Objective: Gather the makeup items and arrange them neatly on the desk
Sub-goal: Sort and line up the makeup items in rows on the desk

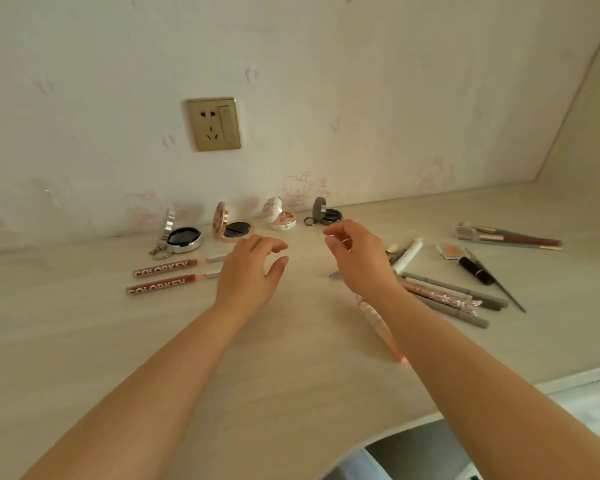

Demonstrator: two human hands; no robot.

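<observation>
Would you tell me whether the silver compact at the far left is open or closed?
Open: the silver compact has its lid standing upright, exposing its dark inside.

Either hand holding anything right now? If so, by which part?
Nothing held. Left hand and right hand hover over the desk, fingers loosely curled, empty.

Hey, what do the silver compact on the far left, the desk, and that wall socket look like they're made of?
Silver compact: looks like polished metal or chrome-plated plastic; its open lid has a bright mirror-like edge.
Desk: pale wood-look laminate, matte; faint straight grain lines, no glare. It could also be real veneer.
Socket: gold-toned plate, likely plastic with a brushed metallic finish; soft even sheen.
</observation>
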